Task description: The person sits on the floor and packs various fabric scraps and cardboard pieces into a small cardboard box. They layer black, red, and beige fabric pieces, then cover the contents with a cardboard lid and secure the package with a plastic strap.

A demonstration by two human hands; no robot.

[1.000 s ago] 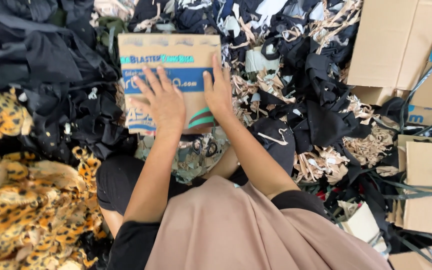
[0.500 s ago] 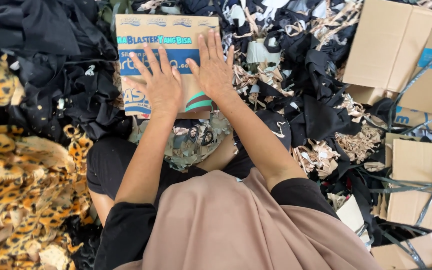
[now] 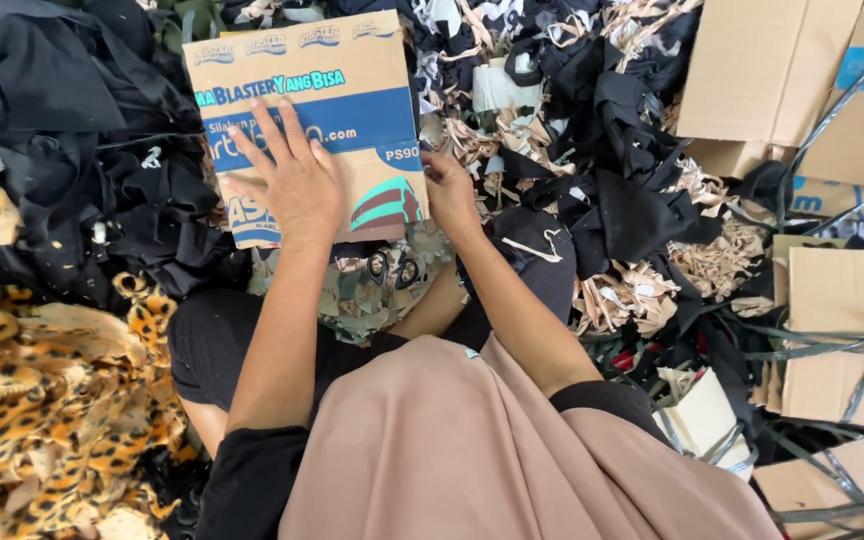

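Cardboard sheet point(image 3: 317, 110) is tipping off the camouflage cloth point(image 3: 372, 290), I'm judging, since my left hand point(image 3: 287, 180) is only pressing flat, fingers spread, and my right hand point(image 3: 449, 190) is merely pinching its lower right edge.

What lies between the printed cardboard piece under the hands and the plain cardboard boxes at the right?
In the head view, a heap of black and beige fabric scraps fills the stretch between the printed cardboard piece and the plain cardboard boxes.

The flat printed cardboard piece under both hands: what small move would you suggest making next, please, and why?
Probably slide the flat printed cardboard piece toward the lap. The left hand lies spread flat on its face and the right hand grips its right edge. Its near edge overlaps the camouflage-patterned fabric on the lap, while its far part rests on the loose black cloth scraps.
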